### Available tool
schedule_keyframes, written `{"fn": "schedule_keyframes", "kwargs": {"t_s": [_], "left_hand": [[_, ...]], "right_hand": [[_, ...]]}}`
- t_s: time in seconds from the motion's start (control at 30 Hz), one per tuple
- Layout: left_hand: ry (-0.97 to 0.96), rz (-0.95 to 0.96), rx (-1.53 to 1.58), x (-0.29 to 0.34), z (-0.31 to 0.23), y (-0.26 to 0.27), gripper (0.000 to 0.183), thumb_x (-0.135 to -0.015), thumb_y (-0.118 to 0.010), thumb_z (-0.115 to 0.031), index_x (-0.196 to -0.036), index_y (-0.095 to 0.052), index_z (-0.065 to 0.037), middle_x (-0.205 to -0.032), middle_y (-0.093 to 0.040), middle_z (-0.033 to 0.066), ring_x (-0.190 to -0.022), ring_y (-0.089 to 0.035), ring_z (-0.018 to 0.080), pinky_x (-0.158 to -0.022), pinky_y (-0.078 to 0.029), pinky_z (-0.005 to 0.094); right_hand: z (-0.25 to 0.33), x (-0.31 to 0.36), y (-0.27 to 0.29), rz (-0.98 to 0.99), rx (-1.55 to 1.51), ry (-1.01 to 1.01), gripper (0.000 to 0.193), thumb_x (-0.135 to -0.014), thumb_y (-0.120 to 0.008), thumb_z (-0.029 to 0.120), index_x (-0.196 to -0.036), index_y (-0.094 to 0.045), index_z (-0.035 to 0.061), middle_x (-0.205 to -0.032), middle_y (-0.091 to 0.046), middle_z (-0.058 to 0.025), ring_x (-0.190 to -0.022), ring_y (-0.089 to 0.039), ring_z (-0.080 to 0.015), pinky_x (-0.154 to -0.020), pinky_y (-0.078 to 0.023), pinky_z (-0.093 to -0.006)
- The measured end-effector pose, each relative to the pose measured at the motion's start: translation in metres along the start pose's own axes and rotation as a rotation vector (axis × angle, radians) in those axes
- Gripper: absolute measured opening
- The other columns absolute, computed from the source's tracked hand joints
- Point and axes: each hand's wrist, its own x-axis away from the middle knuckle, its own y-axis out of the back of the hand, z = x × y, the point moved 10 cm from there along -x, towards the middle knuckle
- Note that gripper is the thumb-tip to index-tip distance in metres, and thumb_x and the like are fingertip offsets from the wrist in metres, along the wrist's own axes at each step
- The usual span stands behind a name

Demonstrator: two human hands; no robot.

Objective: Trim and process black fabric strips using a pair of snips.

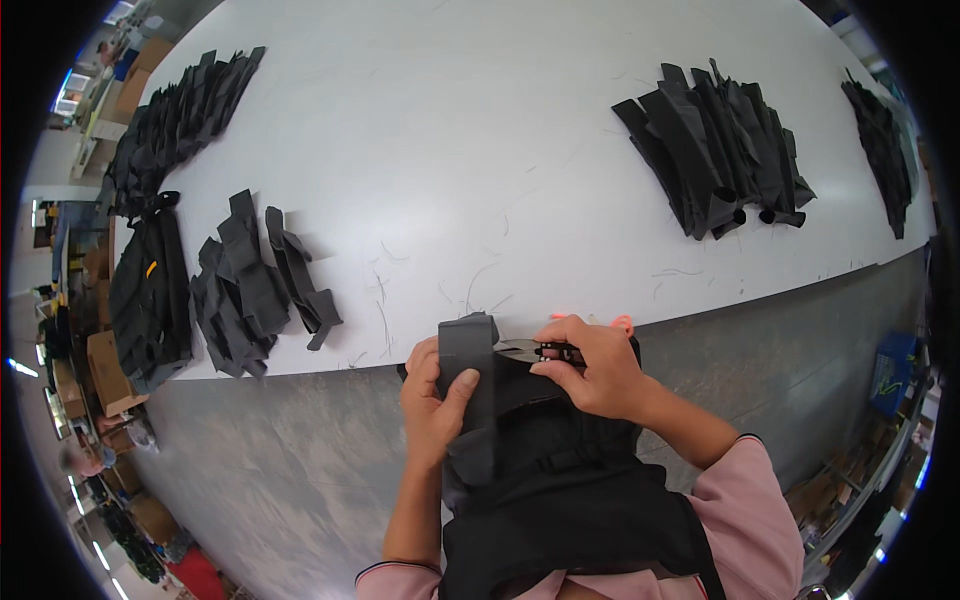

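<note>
My left hand is closed on a dark grey fabric strip, the thumb pressed flat across its front. The strip's folded top end stands up near the table edge, and its lower part hangs down over my black apron. In my right hand is a small pair of thread snips with metal blades and a black grip. The blades point left, and their tips are close to the strip's right edge; whether they touch it I cannot tell.
On the white table lie a small grey strip pile, a larger one and dark fabric pieces at left. Another strip pile is right of centre, with more far right. Loose threads and an orange-pink item show near the edge.
</note>
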Motion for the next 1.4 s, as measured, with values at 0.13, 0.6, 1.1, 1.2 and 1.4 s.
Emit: {"fn": "schedule_keyframes", "kwargs": {"t_s": [0.13, 0.6, 1.1, 1.2, 1.4], "left_hand": [[0.105, -0.050, 0.185, 0.001, 0.003, 0.000, 0.023, -0.082, -0.066, -0.014, -0.099, -0.063, 0.001, -0.102, -0.059, 0.0085, -0.099, -0.052, 0.0200, -0.090, -0.037, 0.0299], [0.123, -0.109, 0.036, 0.006, 0.007, 0.008, 0.020, -0.082, -0.067, -0.016, -0.094, -0.065, -0.002, -0.094, -0.060, 0.0061, -0.091, -0.052, 0.0191, -0.086, -0.037, 0.0294], [0.080, -0.047, -0.075, 0.001, -0.003, 0.004, 0.022, -0.080, -0.067, -0.019, -0.093, -0.064, -0.002, -0.096, -0.061, 0.0085, -0.095, -0.053, 0.0230, -0.090, -0.035, 0.0319], [0.044, -0.017, -0.108, 0.000, -0.009, 0.001, 0.024, -0.079, -0.068, -0.021, -0.095, -0.063, -0.003, -0.099, -0.060, 0.0088, -0.098, -0.052, 0.0244, -0.096, -0.032, 0.0362], [-0.106, 0.095, -0.322, -0.001, -0.027, -0.012, 0.031, -0.076, -0.070, -0.026, -0.097, -0.061, -0.005, -0.110, -0.058, 0.0089, -0.107, -0.051, 0.0259, -0.108, -0.017, 0.0477]], "right_hand": [[0.011, 0.002, -0.002, -0.009, 0.104, 0.074, 0.028, -0.073, -0.074, 0.010, -0.096, -0.058, 0.0043, -0.070, -0.062, -0.0067, -0.060, -0.061, -0.0190, -0.055, -0.047, -0.0287], [0.015, -0.001, -0.011, -0.072, 0.097, 0.073, 0.024, -0.075, -0.073, 0.013, -0.092, -0.059, 0.0050, -0.068, -0.062, -0.0063, -0.058, -0.061, -0.0211, -0.053, -0.047, -0.0303], [0.009, -0.003, -0.011, 0.010, 0.089, -0.007, 0.022, -0.075, -0.074, 0.010, -0.091, -0.060, 0.0031, -0.077, -0.065, -0.0104, -0.061, -0.062, -0.0221, -0.056, -0.048, -0.0280], [0.011, -0.004, -0.007, -0.017, 0.042, -0.003, 0.025, -0.075, -0.073, 0.012, -0.094, -0.059, 0.0039, -0.076, -0.064, -0.0085, -0.061, -0.063, -0.0216, -0.056, -0.048, -0.0281], [0.011, -0.013, -0.026, 0.078, 0.024, -0.007, 0.026, -0.078, -0.072, 0.015, -0.096, -0.056, 0.0047, -0.074, -0.064, -0.0076, -0.061, -0.063, -0.0214, -0.055, -0.048, -0.0293]]}}
